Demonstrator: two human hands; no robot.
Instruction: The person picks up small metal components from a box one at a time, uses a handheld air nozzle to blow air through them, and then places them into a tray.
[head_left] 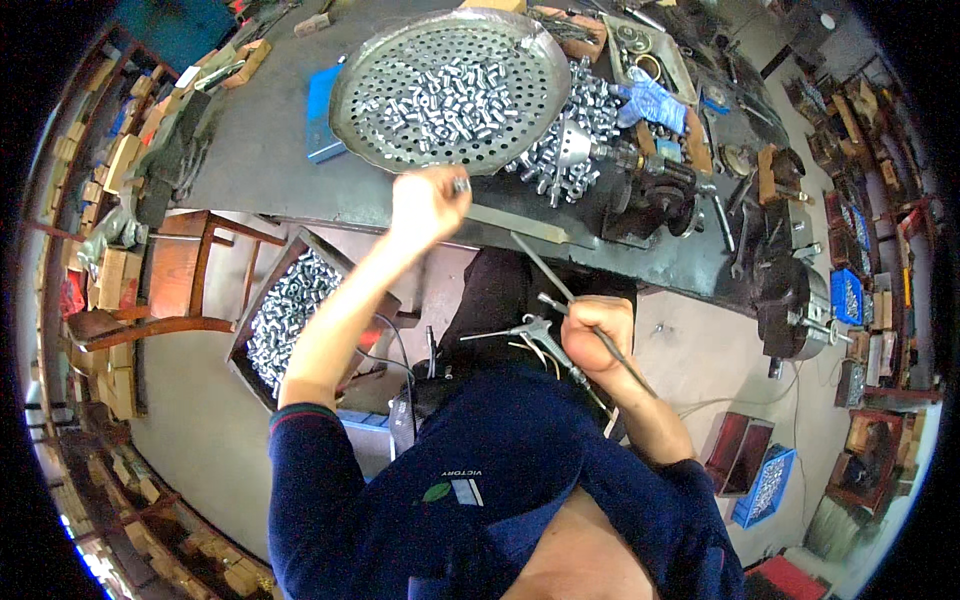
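My left hand (pixel 430 205) is closed at the bench's front edge, just below a round perforated metal tray (pixel 352 125). A small shiny metal fitting (pixel 461 185) sticks out of its fingers. My right hand (pixel 598 335) is closed above my lap. A long thin grey rod (pixel 540 264) runs through it, slanting from the bench edge down along my forearm. Another small metal piece (pixel 549 300) shows at its fingertips; its grip is partly hidden. Below that hand lies a silver air blow gun (pixel 537 330). Many metal fittings (pixel 455 105) lie heaped in the tray.
Right of the tray, more fittings (pixel 560 165) lie beside a dark vise-like device (pixel 650 195) and a blue glove (pixel 655 105). A flat bar (pixel 515 222) rests along the bench edge. A crate of fittings (pixel 290 320) and a wooden chair (pixel 180 270) stand left.
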